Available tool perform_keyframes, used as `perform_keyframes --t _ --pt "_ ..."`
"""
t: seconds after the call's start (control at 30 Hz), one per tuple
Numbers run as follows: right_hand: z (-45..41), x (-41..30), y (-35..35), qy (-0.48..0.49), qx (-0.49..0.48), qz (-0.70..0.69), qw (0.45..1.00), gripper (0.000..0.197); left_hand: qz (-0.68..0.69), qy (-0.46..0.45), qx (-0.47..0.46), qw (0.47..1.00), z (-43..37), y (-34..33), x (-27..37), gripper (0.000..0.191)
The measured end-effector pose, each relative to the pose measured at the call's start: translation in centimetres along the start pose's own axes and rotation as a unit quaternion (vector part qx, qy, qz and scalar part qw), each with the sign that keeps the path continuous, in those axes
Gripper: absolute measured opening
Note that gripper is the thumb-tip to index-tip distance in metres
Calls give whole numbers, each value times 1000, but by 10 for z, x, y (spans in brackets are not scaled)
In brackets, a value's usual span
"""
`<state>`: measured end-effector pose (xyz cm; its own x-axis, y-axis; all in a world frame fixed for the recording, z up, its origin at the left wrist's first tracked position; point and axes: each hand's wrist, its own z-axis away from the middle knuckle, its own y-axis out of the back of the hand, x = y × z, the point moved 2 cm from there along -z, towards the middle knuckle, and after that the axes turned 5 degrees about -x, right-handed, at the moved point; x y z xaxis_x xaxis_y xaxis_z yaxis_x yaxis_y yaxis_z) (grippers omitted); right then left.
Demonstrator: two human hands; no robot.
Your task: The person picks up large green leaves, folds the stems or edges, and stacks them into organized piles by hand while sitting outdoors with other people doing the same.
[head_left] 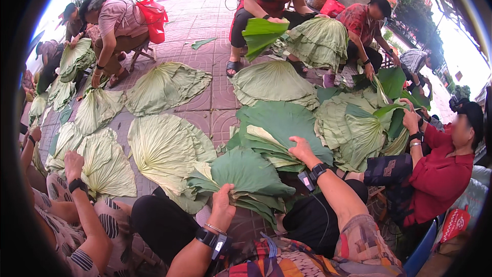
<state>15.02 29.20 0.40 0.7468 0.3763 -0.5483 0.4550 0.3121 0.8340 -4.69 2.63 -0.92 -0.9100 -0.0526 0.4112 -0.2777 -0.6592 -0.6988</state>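
My left hand (222, 202) grips a folded bundle of green lotus leaves (246, 171) by its gathered near end, above my lap. The bundle fans away from me, dark green on top with paler layers beneath. My right hand (302, 149) rests on a second stack of lotus leaves (282, 123) just beyond it, at its right side. Whether those fingers pinch a leaf cannot be made out. Left of the bundle, a pale, pleated pile of lotus leaves (165, 154) lies on the paving and partly touches it.
More leaf piles (275, 80) lie across the brick paving (223, 123). A person in red (442, 177) sits close at my right, handling leaves; another person's arm (90, 215) is close at my left. Several people sit opposite, one holding a green leaf (263, 34).
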Motion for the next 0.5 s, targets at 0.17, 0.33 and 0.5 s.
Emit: perform_keyframes --t 0.17,0.33,0.5 --pt "7 44 -14 -148 -34 65 986 42 -18 -6 10 1000 -7 12 -2 8" --pt "10 40 -17 -101 -32 101 989 30 -10 -6 8 1000 -1 5 -1 14" --pt "12 13 -4 -48 62 84 993 21 -15 -7 5 1000 -4 9 -5 11"
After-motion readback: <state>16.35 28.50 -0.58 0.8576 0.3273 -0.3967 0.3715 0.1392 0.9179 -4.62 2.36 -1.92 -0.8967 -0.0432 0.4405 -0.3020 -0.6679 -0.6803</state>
